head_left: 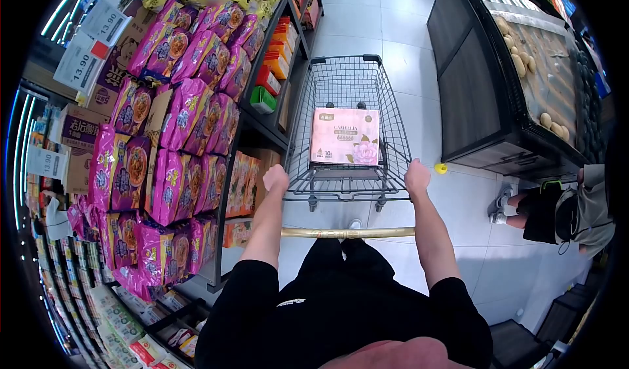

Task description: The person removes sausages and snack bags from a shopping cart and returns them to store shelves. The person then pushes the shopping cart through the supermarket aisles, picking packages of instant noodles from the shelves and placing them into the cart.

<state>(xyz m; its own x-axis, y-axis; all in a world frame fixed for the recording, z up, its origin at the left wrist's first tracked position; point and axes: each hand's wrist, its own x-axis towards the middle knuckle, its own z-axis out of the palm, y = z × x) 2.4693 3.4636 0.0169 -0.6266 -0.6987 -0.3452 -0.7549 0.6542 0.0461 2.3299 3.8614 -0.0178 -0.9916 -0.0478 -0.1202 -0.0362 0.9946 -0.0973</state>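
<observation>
A dark wire shopping cart (386, 94) stands straight in front of me. My left hand (276, 179) is closed on the rear left corner of its basket rim, and my right hand (417, 178) is closed on the rear right corner. The fingers of both hands are partly hidden. Between my forearms runs the gold-coloured push bar (347, 233), nearer my body. Inside the basket lies a pink package (345, 135) printed with a flower and the word CAMELLIA.
Purple instant noodle packs (186, 116) fill the shelf on my left, beside price tags (82, 58). A produce stand (508, 87) holds potatoes (517, 54) on the right. Another person (576, 205) is near it. A small yellow object (441, 168) lies on the tiled floor (406, 74).
</observation>
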